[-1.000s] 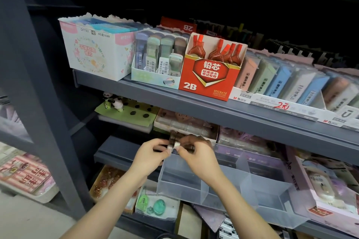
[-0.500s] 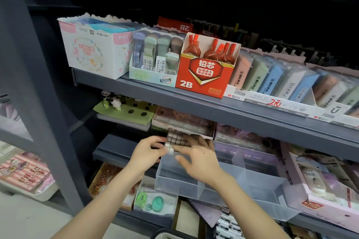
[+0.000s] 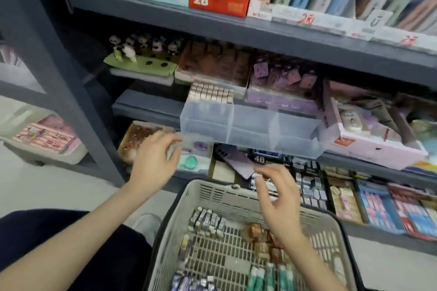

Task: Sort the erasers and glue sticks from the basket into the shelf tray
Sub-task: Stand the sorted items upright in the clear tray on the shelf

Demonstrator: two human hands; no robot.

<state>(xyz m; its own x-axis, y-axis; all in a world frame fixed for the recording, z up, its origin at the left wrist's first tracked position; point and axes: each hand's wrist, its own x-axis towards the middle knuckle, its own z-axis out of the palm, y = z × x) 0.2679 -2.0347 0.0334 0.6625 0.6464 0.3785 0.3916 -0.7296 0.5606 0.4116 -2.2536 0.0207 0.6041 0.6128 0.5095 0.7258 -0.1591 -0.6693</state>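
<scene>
- Your left hand (image 3: 153,160) and right hand (image 3: 276,201) have drawn back from the shelf tray (image 3: 250,130), both loose and empty.
- The erasers (image 3: 210,94) stand in its left compartment; glue sticks (image 3: 267,276) lie in the basket (image 3: 208,184).

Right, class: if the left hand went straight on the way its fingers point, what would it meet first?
Probably the front left corner of the clear plastic divided tray; the left hand points its fingers up and right at it. Blur and unclear depth make this uncertain.
</scene>
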